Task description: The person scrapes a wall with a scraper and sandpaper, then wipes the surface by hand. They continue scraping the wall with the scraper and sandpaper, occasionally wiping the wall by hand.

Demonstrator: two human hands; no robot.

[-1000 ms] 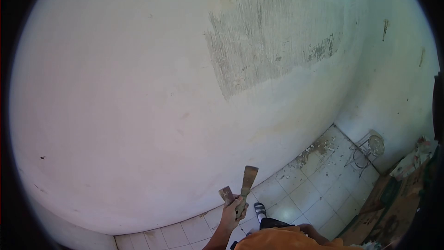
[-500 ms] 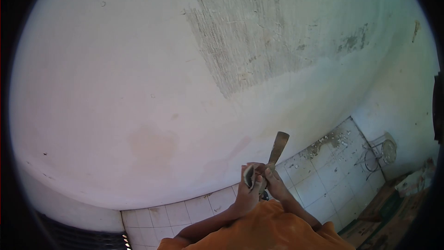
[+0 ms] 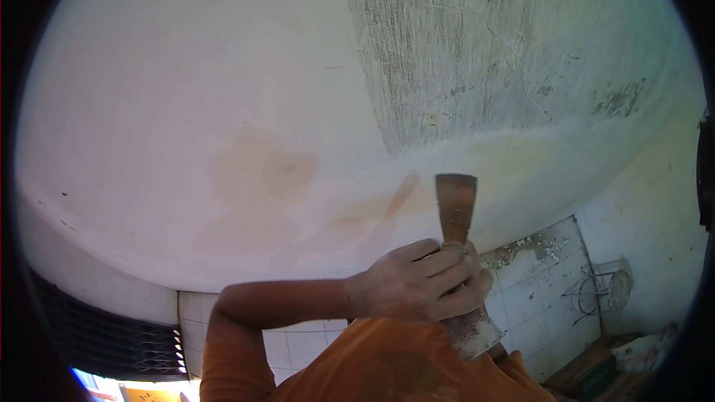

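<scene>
Drawn across since the earlier frame, my left hand now curls over the lower putty knife, its blade down at 5 o'clock from the picture's centre. The upper putty knife points to 12. My right hand is mostly hidden; I cannot tell its grip. Fingers and edges crowd together, so a slip could cut me. Apparent cardboard boxes, 4 o'clock: contents unseen.

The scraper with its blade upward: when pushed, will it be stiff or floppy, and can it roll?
The scraper would probably feel stiff: its metal-looking blade sticks out straight past the left hand. It likely would not roll, because the blade looks broad and flat.
</scene>
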